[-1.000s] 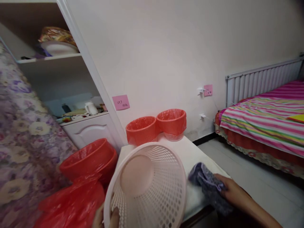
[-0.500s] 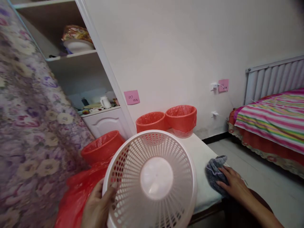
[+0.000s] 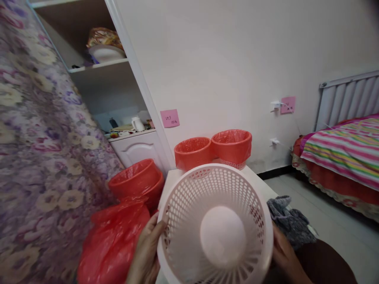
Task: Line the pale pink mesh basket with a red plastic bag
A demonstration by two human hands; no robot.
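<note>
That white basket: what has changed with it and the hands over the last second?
The right hand let go of the grey cloth and took the white basket by its rim. The left hand kept its grip. The lined red bins stayed put.

Two bare hands, no gloves, rings or watch showing. Left hand with unpainted nails and a bare wrist, no sleeve in view. Right hand likewise bare, mostly hidden. Below it, a dark brown rounded patch, perhaps clothing; too blurred to tell.
</note>
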